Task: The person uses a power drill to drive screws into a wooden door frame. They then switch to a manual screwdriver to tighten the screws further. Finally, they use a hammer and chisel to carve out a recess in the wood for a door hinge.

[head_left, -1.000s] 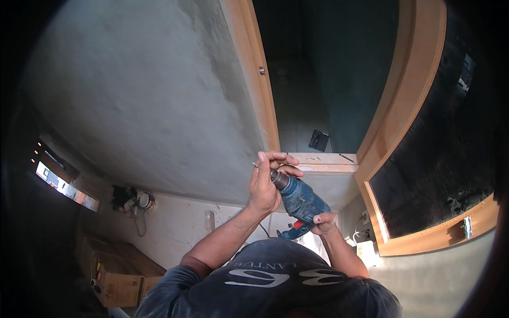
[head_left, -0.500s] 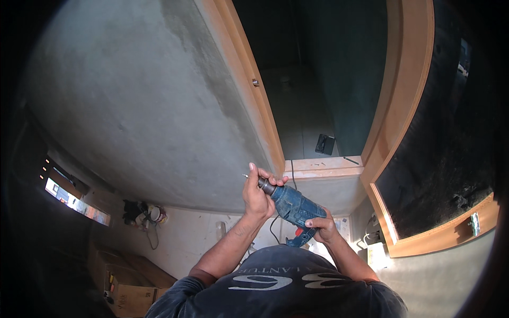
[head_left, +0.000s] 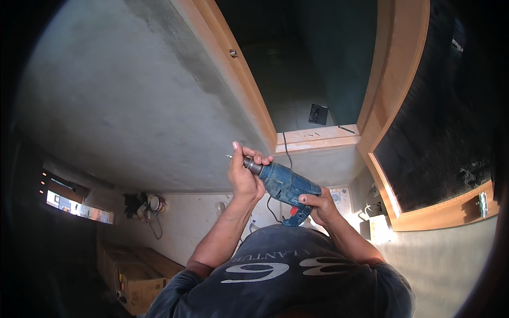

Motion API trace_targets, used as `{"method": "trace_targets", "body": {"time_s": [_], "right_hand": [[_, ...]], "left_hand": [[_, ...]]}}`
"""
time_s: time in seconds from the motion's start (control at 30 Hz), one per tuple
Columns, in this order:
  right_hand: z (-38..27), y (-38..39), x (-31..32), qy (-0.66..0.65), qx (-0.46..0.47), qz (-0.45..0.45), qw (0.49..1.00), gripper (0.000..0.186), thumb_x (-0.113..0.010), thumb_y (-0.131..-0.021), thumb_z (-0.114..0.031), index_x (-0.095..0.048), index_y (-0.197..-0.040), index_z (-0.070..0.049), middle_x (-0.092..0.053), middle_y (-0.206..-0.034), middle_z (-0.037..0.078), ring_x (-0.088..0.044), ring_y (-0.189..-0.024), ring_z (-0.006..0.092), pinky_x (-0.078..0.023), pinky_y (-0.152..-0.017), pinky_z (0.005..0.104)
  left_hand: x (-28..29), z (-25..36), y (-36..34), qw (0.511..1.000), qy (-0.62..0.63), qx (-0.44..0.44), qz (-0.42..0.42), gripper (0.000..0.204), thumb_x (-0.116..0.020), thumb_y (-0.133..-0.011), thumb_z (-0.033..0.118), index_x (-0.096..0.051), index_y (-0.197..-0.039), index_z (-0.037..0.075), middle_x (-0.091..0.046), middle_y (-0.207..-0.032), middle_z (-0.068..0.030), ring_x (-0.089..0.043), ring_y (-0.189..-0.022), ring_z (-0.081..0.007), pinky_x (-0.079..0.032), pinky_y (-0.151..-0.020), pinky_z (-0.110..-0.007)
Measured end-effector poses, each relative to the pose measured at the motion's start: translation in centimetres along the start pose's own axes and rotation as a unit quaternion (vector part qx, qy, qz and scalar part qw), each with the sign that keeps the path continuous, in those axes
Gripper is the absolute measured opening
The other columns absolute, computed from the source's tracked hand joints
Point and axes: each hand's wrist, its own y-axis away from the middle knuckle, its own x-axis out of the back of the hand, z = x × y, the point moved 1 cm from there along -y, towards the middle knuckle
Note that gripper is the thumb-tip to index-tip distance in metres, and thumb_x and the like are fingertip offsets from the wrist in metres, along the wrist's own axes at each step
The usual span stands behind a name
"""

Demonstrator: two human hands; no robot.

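A blue corded power drill (head_left: 289, 184) lies slantwise in front of my chest, its chuck toward the upper left. My left hand (head_left: 245, 177) curls round the dark metal chuck (head_left: 253, 166), thumb pointing up. A short thin bit (head_left: 229, 156) sticks out past that thumb. My right hand (head_left: 322, 206) grips the rear of the drill near its handle, thumb lying on top of the casing. The red trigger (head_left: 294, 211) shows below the body, with no finger visible on it. A dark cord (head_left: 287, 146) runs over the sill ahead.
Ahead is a wooden frame (head_left: 228, 50) round a dark opening. Its sill (head_left: 323, 142) bears small screws (head_left: 313, 134) and a pen-like stick (head_left: 347, 129). A black case (head_left: 318, 114) lies beyond. An open sash (head_left: 440, 217) swings out at right. Cardboard boxes (head_left: 143, 291) stand lower left.
The whole view has shifted, so the frame and sill sit higher in the picture. Both hands keep the same hold on the drill, which appears slightly farther up and left.
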Motion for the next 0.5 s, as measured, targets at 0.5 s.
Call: {"method": "trace_targets", "body": {"time_s": [0.5], "right_hand": [[-1.5,1.4,-2.0,0.132,0.033,-0.086,0.987,0.071,-0.083,-0.082,-0.017,-0.053,-0.142,0.005,-0.068,-0.101,0.009,-0.065,-0.083,0.0121,-0.056,-0.076,0.0294]], "left_hand": [[-1.1,0.3,0.6,0.998,-0.007,0.062,-0.025,0.049,-0.046,-0.111,0.049,-0.049,-0.078,0.014,-0.046,-0.063,-0.0018,-0.053,-0.062,-0.0187,-0.054,-0.077,-0.042]]}}
